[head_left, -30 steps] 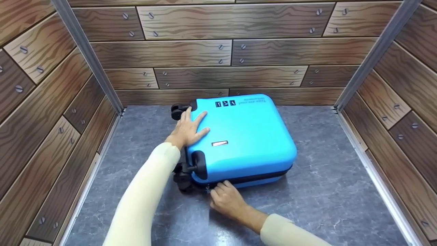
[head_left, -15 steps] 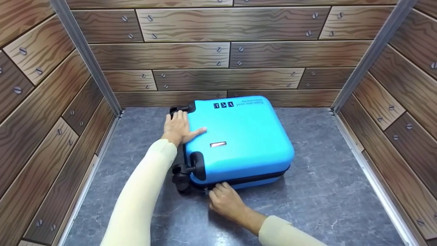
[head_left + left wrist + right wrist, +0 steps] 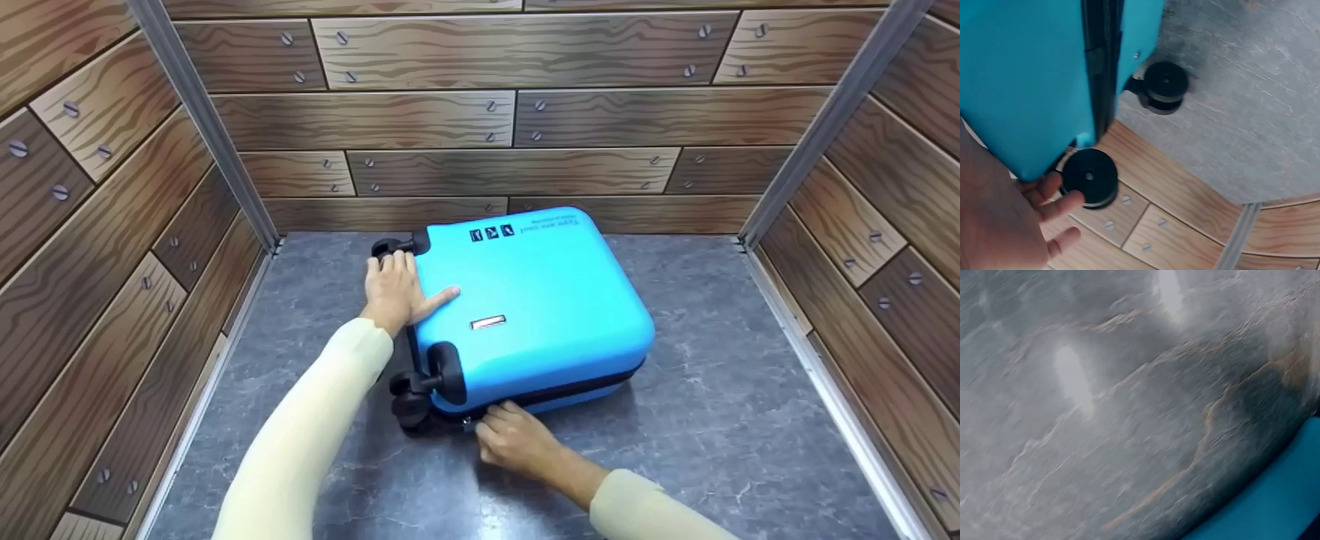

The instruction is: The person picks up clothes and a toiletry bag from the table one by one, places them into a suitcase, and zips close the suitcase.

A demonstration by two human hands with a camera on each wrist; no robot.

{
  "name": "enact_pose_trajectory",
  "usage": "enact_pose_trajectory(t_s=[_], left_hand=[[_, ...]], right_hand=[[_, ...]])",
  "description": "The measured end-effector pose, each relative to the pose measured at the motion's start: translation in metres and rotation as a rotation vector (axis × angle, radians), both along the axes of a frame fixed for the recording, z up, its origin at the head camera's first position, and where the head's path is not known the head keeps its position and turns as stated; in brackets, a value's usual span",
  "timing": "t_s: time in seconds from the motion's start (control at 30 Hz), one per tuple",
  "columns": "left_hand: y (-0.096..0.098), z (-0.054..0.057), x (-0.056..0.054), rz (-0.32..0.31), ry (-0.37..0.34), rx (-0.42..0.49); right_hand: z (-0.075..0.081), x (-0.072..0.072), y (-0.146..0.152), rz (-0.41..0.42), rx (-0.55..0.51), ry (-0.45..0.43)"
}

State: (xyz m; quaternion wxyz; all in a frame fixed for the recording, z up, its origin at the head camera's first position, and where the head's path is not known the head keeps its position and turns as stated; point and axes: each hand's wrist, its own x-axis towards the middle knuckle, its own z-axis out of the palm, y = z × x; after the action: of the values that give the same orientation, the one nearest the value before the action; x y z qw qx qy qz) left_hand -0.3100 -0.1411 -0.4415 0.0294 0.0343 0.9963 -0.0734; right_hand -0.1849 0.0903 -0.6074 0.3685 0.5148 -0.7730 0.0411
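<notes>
A bright blue hard-shell suitcase (image 3: 540, 292) lies flat on the floor, its wheeled end to the left. My left hand (image 3: 394, 289) rests over that end, thumb on the top face and fingers extended over the edge by the far wheel (image 3: 386, 247). In the left wrist view its fingers (image 3: 1053, 211) are loosely bent beside a black caster wheel (image 3: 1089, 177). On the near side, my right hand (image 3: 517, 439) has curled fingers at the black zipper seam (image 3: 577, 386), pinching what looks like the zipper pull. Its fingertips are hidden; a small metal piece (image 3: 469, 424) shows beside them.
Grey marbled floor (image 3: 720, 390) surrounds the suitcase. Wood-patterned walls (image 3: 435, 120) stand behind it and at both sides, with metal strips at the corners. The near wheels (image 3: 412, 401) stick out at the left front corner.
My left hand has slid from the top face toward the wheeled end, its fingers now over the edge. The right hand stays at the seam. The view shifts slightly.
</notes>
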Motion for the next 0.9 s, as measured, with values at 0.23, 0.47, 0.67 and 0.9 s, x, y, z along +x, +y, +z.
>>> enact_pose_trajectory(t_s=[0.23,0.47,0.67,0.9], left_hand=[[0.012,0.011,0.027,0.11,0.001,-0.051],[-0.005,0.004,0.028,-0.068,0.086,-0.136],[-0.061,-0.018,0.01,-0.12,0.187,0.207],[-0.073,-0.031,-0.001,-0.261,0.109,0.31]], right_hand=[[0.003,-0.021,0.038,0.179,0.025,0.035],[0.0,-0.027,0.07,0.152,0.003,0.073],[-0.001,-0.011,0.057,0.077,-0.073,0.032],[-0.008,0.009,0.047,-0.076,-0.21,-0.08]])
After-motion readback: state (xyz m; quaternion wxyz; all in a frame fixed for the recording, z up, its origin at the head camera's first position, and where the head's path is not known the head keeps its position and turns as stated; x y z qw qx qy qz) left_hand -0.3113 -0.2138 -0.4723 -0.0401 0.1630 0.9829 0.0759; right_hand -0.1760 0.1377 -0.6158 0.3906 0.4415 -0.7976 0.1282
